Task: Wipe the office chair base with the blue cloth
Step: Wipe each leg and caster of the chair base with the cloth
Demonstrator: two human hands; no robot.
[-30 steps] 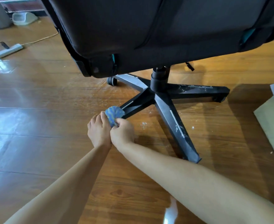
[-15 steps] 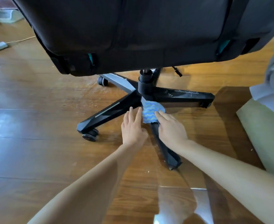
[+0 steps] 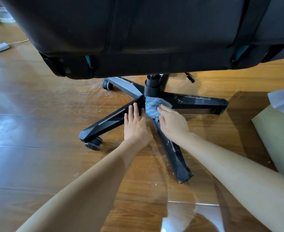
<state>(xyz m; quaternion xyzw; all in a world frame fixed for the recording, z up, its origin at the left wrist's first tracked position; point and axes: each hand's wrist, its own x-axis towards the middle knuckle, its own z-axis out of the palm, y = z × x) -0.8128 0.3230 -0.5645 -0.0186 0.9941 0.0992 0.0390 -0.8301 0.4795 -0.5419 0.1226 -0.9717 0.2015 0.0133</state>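
seat [image 3: 138,30]: cut off at top edge | hub under blue cloth [image 3: 152,107]: hidden | far caster [image 3: 107,84]: possibly half-hidden

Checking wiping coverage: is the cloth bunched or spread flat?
Bunched: the cloth sits crumpled near the hub under the right hand.

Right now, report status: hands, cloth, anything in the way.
Left hand flat on a base leg. Right hand pressing blue cloth at the hub. Nothing blocking; the near leg looks speckled.
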